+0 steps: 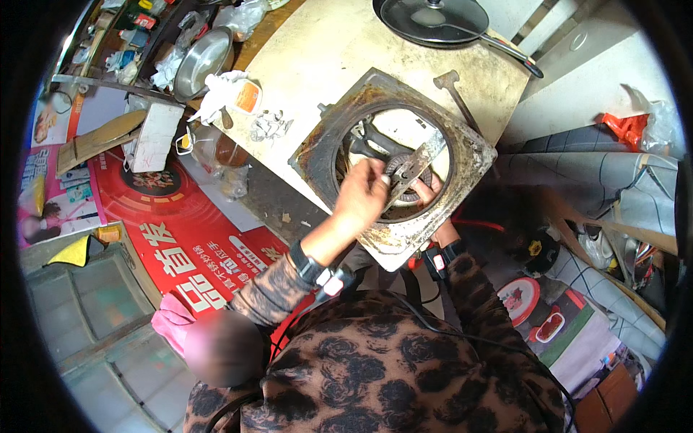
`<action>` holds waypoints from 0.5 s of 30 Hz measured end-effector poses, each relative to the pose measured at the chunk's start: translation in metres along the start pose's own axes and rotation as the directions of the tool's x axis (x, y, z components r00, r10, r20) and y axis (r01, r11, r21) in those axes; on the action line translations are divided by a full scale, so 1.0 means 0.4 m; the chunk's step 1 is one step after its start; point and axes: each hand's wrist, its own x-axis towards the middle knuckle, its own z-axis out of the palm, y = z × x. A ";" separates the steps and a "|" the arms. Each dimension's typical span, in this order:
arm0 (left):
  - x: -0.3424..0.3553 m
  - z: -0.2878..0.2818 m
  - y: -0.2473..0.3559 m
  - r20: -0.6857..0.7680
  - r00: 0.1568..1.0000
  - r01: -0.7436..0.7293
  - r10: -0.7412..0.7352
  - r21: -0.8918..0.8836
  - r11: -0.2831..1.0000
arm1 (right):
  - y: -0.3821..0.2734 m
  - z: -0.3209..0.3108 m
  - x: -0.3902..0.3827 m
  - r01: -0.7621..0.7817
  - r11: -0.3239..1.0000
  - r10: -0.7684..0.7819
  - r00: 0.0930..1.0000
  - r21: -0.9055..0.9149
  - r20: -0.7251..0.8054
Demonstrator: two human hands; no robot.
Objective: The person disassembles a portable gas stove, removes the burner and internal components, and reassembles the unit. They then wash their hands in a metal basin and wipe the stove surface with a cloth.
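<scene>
Our left hand (pixel 361 193) grips the metal blade (pixel 413 166), our right hand (pixel 427 191) (fingers half hidden, grasp unclear) steadies the burner (pixel 404 173) inside the rusty stove top (pixel 462 155) overhanging the counter (pixel 325 50); a slip could cut us.

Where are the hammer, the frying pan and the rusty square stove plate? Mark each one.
hammer (pixel 449 79): head view, on its head.
frying pan (pixel 433 20): head view, on its dark lid.
rusty square stove plate (pixel 469 155): head view, on its right rim.
</scene>
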 end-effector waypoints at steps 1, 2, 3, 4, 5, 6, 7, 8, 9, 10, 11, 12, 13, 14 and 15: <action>0.038 -0.005 -0.024 -0.016 0.986 0.161 -0.163 -0.084 0.983 | 0.010 -0.016 0.010 0.029 0.999 -0.028 0.999 -0.031 0.040; 0.070 0.001 -0.045 -0.019 0.972 0.233 -0.236 -0.077 0.969 | 0.018 -0.026 0.030 -0.056 0.974 0.040 0.996 -0.219 -0.076; 0.100 0.007 -0.066 -0.023 0.951 0.307 -0.308 -0.061 0.950 | 0.027 -0.037 0.033 -0.034 0.979 0.029 0.999 -0.201 -0.027; 0.129 0.014 -0.084 0.016 0.935 0.355 -0.355 0.002 0.935 | 0.034 -0.043 0.041 -0.028 0.981 0.027 1.000 -0.190 -0.011; 0.156 0.026 -0.099 0.055 0.895 0.443 -0.443 0.024 0.896 | 0.038 -0.049 0.043 -0.022 0.984 0.024 1.000 -0.179 0.005; 0.178 0.022 -0.115 0.216 0.840 0.516 -0.497 -0.037 0.856 | 0.040 -0.050 0.048 -0.084 0.981 0.078 0.996 -0.177 -0.042; 0.197 0.018 -0.128 0.384 0.746 0.614 -0.545 -0.080 0.785 | 0.040 -0.049 0.048 -0.032 0.984 0.032 0.999 -0.173 -0.002; 0.209 0.027 -0.136 0.402 0.704 0.700 -0.585 -0.252 0.668 | 0.038 -0.049 0.044 -0.029 0.983 0.027 1.000 -0.180 -0.013; 0.222 0.029 -0.143 0.454 0.654 0.741 -0.605 -0.224 0.633 | 0.036 -0.044 0.045 -0.075 0.977 0.062 0.996 -0.202 -0.069; 0.230 0.027 -0.149 0.513 0.628 0.760 -0.585 -0.242 0.604 | 0.030 -0.048 0.033 -0.042 0.990 0.044 0.999 -0.133 0.011; 0.236 0.025 -0.154 0.561 0.592 0.788 -0.578 -0.251 0.563 | 0.028 -0.045 0.032 -0.069 0.991 0.070 0.998 -0.112 0.006; 0.242 0.023 -0.158 0.594 0.575 0.792 -0.563 -0.232 0.564 | 0.027 -0.045 0.030 -0.079 0.993 0.081 0.996 -0.083 0.021; 0.248 0.022 -0.161 0.623 0.550 0.801 -0.556 -0.207 0.561 | 0.027 -0.046 0.031 -0.049 0.998 0.052 0.996 -0.035 0.076; 0.252 0.023 -0.164 0.651 0.524 0.810 -0.549 -0.182 0.558 | 0.030 -0.047 0.033 -0.036 0.999 0.038 0.995 -0.024 0.094; 0.254 0.026 -0.168 0.652 0.526 0.810 -0.546 -0.189 0.555 | 0.036 -0.050 0.039 -0.050 0.997 0.052 0.997 -0.054 0.053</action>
